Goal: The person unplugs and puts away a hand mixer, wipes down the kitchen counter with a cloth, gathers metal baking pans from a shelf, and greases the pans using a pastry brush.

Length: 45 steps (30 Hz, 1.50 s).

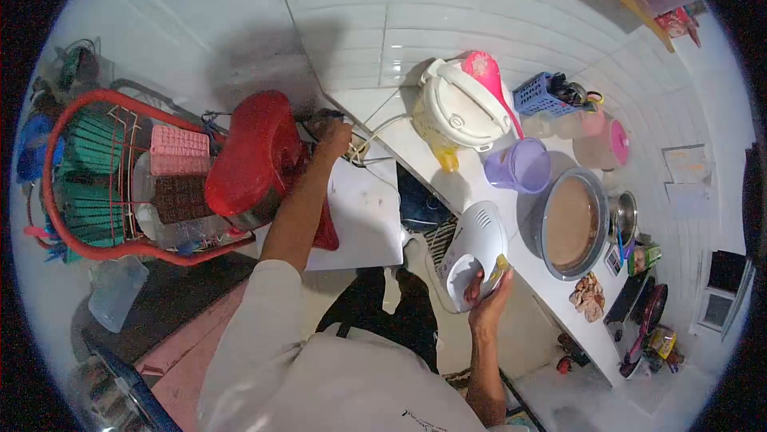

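My right hand [489,296] is wrapped round the handle of a white hand mixer [471,248], held over the gap beside the right counter. My left hand [334,138] reaches to the back corner, behind a red stand mixer [260,156], near some cables [363,148]. Its fingers are too dark and small to make out. To the right of the hand mixer, a metal basin [574,224] of brown mixture rests on the counter. A purple container [519,167] stands beside the basin.
A red-rimmed dish rack [54,168] is at the left. Along the right counter [534,284] are a white rice cooker [463,108], a blue basket [537,94], a pink-lidded jar [605,144], a steel bowl [624,215] and eggshells [588,298].
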{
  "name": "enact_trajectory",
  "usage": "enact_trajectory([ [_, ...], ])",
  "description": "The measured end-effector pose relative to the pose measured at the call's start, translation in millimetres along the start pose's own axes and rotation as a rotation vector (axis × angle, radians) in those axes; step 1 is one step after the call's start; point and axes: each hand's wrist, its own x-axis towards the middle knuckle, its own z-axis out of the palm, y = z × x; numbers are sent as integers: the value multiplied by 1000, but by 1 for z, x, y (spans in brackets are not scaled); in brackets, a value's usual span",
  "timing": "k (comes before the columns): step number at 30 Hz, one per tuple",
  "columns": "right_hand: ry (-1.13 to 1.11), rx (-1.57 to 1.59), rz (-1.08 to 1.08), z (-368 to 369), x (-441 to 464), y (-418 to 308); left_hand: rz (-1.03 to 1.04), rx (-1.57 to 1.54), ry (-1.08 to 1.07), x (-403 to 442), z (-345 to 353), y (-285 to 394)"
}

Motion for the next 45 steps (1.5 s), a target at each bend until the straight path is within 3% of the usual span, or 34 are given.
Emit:
enact_trajectory([
  [5, 18, -44, -8, 4, -3, -5, -187, -237, -22, -46, -74, 9],
  [8, 32, -42, 9, 9, -4, -7, -148, -126, 0, -70, -112, 17],
  [14, -78, -103, 1, 3, -1, -7, -113, -211, 111, -59, -62, 7],
  [17, -93, -119, -2, 10, -3, -11, -118, -201, -123, -52, -65, 8],
  [20, -127, -114, -7, 13, -5, -14, -221, -672, 528, -95, -72, 17],
  [21, -146, -112, -10, 13, -6, -14, -233, -834, 641, -104, -66, 21],
  [24, -163, -5, 65, -9, 9, 1, -299, -817, 829, -106, -3, 27],
  [29, -165, -17, 55, -13, 7, 4, -107, -434, 451, -145, 0, 43],
  [32, -83, -46, 31, 4, -2, -3, -125, -932, 235, -118, 117, 26],
  [34, -41, -58, 17, 4, -7, -4, 53, -256, 566, -105, 177, 42],
  [36, -30, -33, 34, -4, -6, 1, 18, -161, 266, -103, 181, 44],
  [37, -17, -11, 55, -6, -7, 1, -16, -573, 495, -108, 178, 43],
  [38, -5, -39, 45, -6, -10, 1, 54, -632, 462, -116, 176, 42],
  [41, -9, -160, -17, -13, -16, 5, 239, -615, 233, -165, 62, 37],
  [44, -112, -280, -278, -14, -33, -5, 366, -640, 19, -213, -76, 56],
  [45, -114, -266, -250, -16, -35, -7, 395, -646, -55, -227, -118, 65],
])
